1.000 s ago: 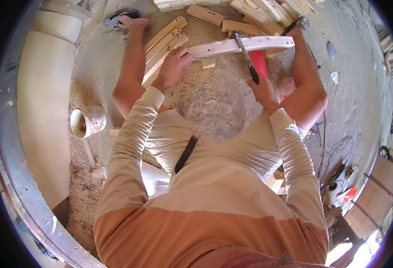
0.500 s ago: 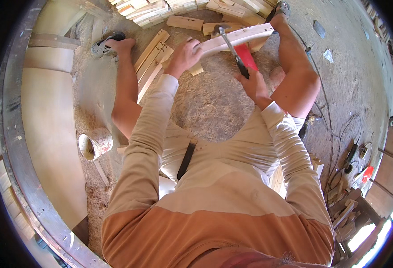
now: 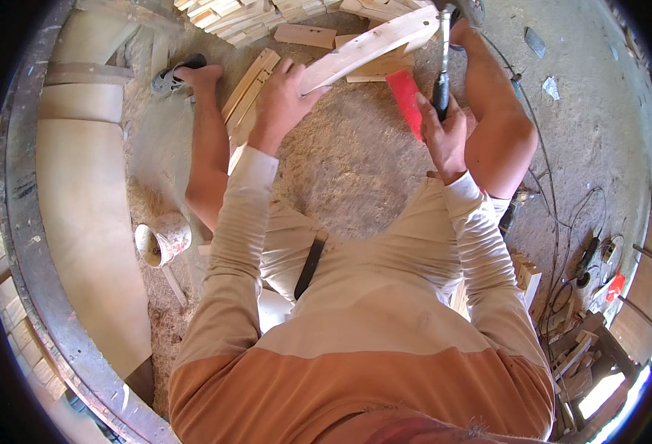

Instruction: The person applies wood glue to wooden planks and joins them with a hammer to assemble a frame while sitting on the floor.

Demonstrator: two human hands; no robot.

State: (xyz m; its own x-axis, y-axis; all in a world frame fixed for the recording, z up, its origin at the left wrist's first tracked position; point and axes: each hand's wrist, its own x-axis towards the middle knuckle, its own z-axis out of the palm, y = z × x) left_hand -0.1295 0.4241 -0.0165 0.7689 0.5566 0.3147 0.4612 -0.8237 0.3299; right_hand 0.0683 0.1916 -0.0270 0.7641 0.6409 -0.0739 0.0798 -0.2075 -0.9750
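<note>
Shifted rightward, the hammer (image 3: 444, 63) clenched in right-hand (image 3: 446, 137) fingers might glance off, twisting the plank (image 3: 370, 49) pinched between left-hand (image 3: 281, 103) fingers and thumb.

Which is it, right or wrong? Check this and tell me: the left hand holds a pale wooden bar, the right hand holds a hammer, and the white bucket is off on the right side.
Wrong on one point: the head view shows the white bucket off on the left side. The left hand does hold a pale wooden bar, and the right hand a hammer.
</note>
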